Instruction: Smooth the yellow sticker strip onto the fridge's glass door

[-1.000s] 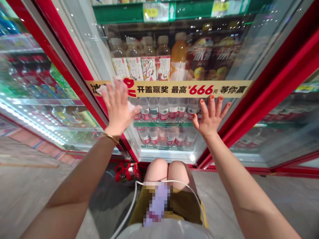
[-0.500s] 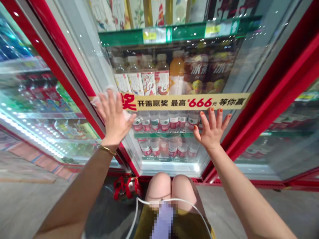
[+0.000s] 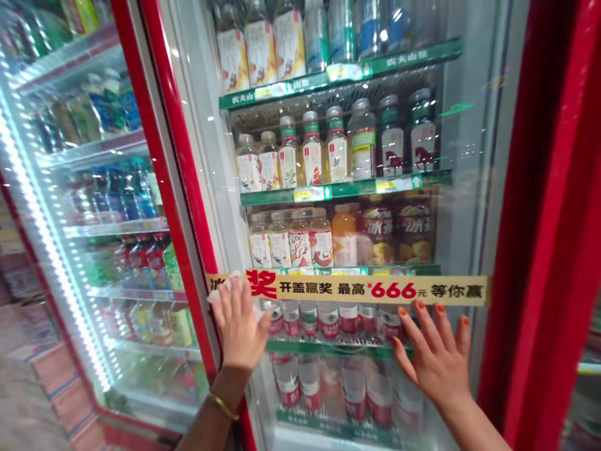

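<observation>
My left hand (image 3: 244,335) lies on the glass door (image 3: 469,207) of a drinks fridge, with a thin white cloth (image 3: 216,300) pressed flat under its spread fingers. Beneath and beside those fingers runs a yellow banner strip (image 3: 352,289) with red and black lettering. At the strip's right end my right hand (image 3: 439,363) rests with fingers apart, holding nothing; its fingertips touch or nearly touch the strip's lower edge. Behind the glass stand rows of bottles (image 3: 312,153) on green-edged shelves.
A red door frame (image 3: 188,156) borders the left side, and a wide red frame (image 3: 549,219) the right. Farther left, a lit fridge (image 3: 101,213) holds more bottles. Pinkish boxes (image 3: 61,382) are at the lower left.
The view has tilted up, showing higher shelves, while my knees and the floor have left it. My left hand and the cloth sit slightly lower against the strip, uncovering lettering at its left end.
</observation>
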The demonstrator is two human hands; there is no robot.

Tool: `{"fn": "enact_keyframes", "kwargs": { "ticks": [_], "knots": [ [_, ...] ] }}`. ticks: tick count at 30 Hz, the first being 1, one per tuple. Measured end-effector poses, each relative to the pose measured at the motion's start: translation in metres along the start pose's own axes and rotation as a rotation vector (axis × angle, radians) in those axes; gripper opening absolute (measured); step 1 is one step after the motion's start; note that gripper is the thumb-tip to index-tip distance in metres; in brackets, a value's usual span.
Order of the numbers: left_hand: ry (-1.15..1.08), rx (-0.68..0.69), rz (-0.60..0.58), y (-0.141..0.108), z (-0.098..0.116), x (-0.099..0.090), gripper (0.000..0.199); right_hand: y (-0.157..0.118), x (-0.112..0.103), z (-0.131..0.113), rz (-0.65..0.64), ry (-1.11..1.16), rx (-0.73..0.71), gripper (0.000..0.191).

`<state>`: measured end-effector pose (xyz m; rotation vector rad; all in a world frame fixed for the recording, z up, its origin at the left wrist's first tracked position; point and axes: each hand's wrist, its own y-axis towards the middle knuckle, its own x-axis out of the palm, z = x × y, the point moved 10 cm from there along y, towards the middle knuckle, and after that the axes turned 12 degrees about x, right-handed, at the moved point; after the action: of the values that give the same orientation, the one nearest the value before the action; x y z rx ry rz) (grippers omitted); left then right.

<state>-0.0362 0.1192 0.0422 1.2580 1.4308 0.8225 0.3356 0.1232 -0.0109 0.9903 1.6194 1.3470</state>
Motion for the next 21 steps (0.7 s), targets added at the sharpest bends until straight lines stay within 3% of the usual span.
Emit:
{"fn": "enact_keyframes", "kwargs": {
  "ticks": [2, 3, 4, 6, 8, 9, 10, 12, 14, 16, 18, 21],
  "knots": [
    [-0.019, -0.196, 0.018, 0.021, -0.017, -0.008, 0.087, 0.001, -0.002, 0.0, 0.014, 0.009, 0.016, 0.084],
    [-0.037, -0.216, 0.022, 0.027, -0.009, -0.009, 0.09, 0.002, -0.003, 0.0, 0.02, 0.012, 0.02, 0.083],
    [-0.052, -0.166, 0.018, 0.03, 0.01, -0.007, 0.093, 0.003, -0.004, -0.001, 0.027, 0.017, 0.018, 0.081],
    [-0.063, 0.067, -0.003, 0.016, 0.064, 0.002, 0.096, 0.005, -0.006, -0.004, 0.03, 0.027, 0.006, 0.079],
    [-0.054, 0.322, -0.012, -0.02, 0.109, 0.01, 0.092, 0.006, -0.007, -0.006, 0.028, 0.032, -0.006, 0.079],
    [-0.039, 0.386, -0.015, -0.039, 0.116, 0.013, 0.088, 0.007, -0.007, -0.006, 0.029, 0.034, -0.007, 0.079],
    [-0.02, 0.386, -0.011, -0.052, 0.11, 0.014, 0.085, 0.007, -0.007, -0.006, 0.027, 0.032, -0.008, 0.079],
    [0.02, 0.203, 0.013, -0.059, 0.071, 0.012, 0.081, 0.006, -0.007, -0.006, 0.023, 0.024, -0.013, 0.079],
    [0.031, -0.09, 0.044, -0.048, 0.025, 0.006, 0.081, 0.005, -0.006, -0.005, 0.019, 0.014, -0.015, 0.079],
    [0.001, -0.277, 0.054, -0.033, 0.009, 0.005, 0.084, 0.003, -0.006, -0.003, 0.015, 0.012, -0.007, 0.08],
    [-0.047, -0.225, 0.009, -0.025, 0.035, 0.012, 0.09, 0.002, -0.005, -0.001, 0.009, 0.013, 0.008, 0.081],
    [-0.078, 0.157, -0.058, -0.049, 0.108, 0.021, 0.1, 0.001, -0.004, -0.001, 0.004, 0.011, 0.011, 0.08]
  ]
}}
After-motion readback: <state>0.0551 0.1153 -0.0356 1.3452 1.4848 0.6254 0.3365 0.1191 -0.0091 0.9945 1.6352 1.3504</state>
